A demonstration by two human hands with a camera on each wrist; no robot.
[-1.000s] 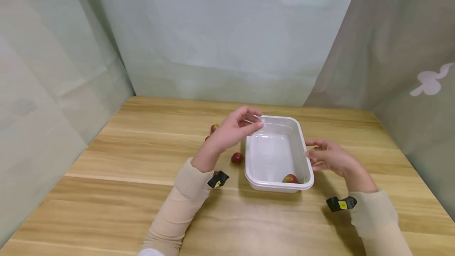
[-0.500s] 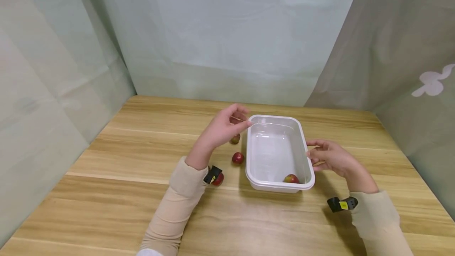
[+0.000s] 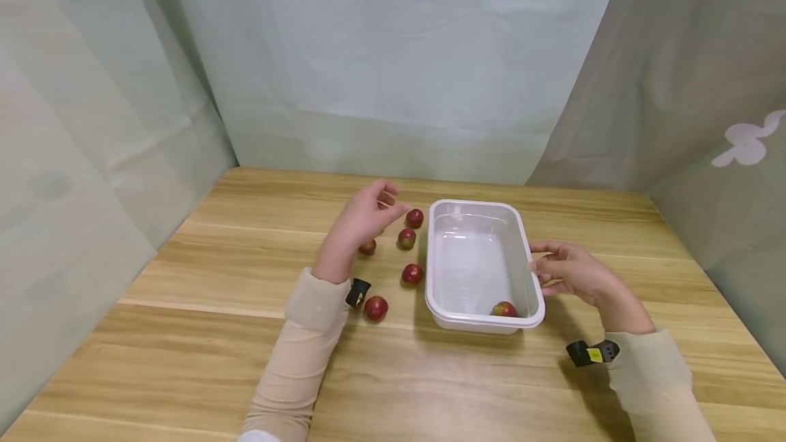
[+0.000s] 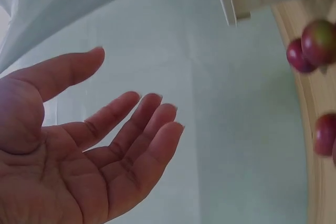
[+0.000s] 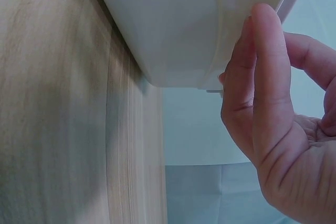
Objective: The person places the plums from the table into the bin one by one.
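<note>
Head view shows the left hand (image 3: 362,220) empty, fingers loose, hovering beside the fruit (image 3: 414,217) on the table (image 3: 184,333); best to pinch one fruit lightly from above. The right hand (image 3: 568,271), relaxed, rests its fingertips against the white tub (image 3: 531,271), steadying it

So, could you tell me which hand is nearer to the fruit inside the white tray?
The right. The right hand rests at the white tray's right rim, just past the fruit in its near corner. The left hand hovers beyond the tray's far left corner, above the loose fruits.
</note>
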